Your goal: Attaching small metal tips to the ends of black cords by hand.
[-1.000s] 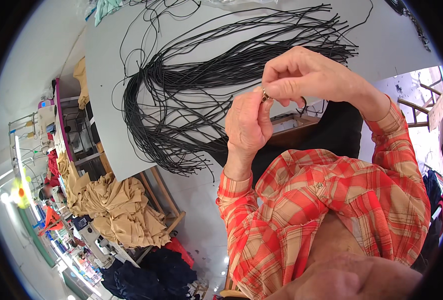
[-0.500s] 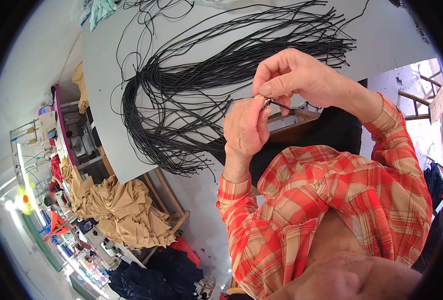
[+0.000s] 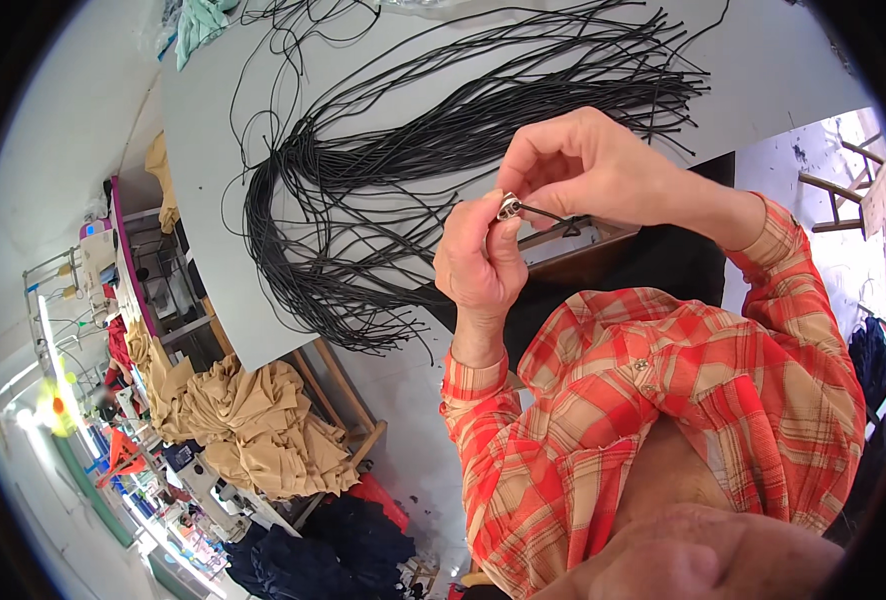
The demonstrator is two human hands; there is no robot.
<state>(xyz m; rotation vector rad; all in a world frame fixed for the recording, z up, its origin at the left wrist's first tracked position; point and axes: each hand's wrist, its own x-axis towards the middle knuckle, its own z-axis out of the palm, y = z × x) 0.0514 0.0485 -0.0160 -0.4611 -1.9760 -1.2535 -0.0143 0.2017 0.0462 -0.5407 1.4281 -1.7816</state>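
My left hand [image 3: 478, 265] pinches a small shiny metal cord lock [image 3: 509, 207] between thumb and forefinger, its holed face turned upward. From the lock a short black cord [image 3: 545, 213] runs to the right, below my right hand [image 3: 603, 172]. The fingers of that right hand are curled together close beside the lock and seem to grip the cord; their tips are partly hidden. Behind both hands lies a large bundle of black cords [image 3: 403, 150] on the grey table, gathered at its left end and fanned out to the right.
The grey table [image 3: 203, 250] spreads ahead of me. A heap of tan fabric [image 3: 263, 425] sits at the lower left, dark cloth [image 3: 323, 550] beneath it. Pale green cloth [image 3: 201, 25] lies at the table's far left corner. A wooden stool [image 3: 848, 190] stands at the right.
Both hands have shifted slightly left. My right fingers have moved off the top of the cord lock, so the lock and the cord at it show more plainly.
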